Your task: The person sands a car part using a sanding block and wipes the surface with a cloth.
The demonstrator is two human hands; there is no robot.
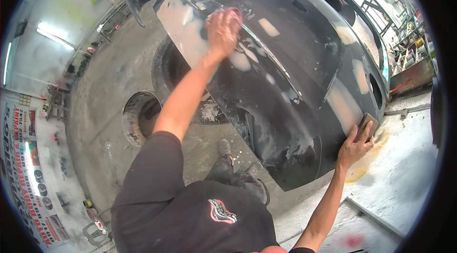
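Note:
A large dark grey car body panel (290, 110) stretches across the view, wet in places and dotted with pale filler patches. My left hand (222, 34) reaches far forward and presses a wet reddish cloth or sponge (233, 12) on its surface, beside a raised crease. Fingers cover most of that thing, so its kind is not certain. At the right edge of the panel, my right hand (356, 148) grips a brownish sanding block (369, 122) next to a long beige patch. Milky water runs over the panel's near part.
A dark tyre-like ring (164, 69) and a round metal drum (138, 117) stand on the concrete floor left of the panel. Shelves with cans (414, 50) line the right wall. A printed banner (35, 177) hangs at the left. My shoe (224, 147) shows below the panel.

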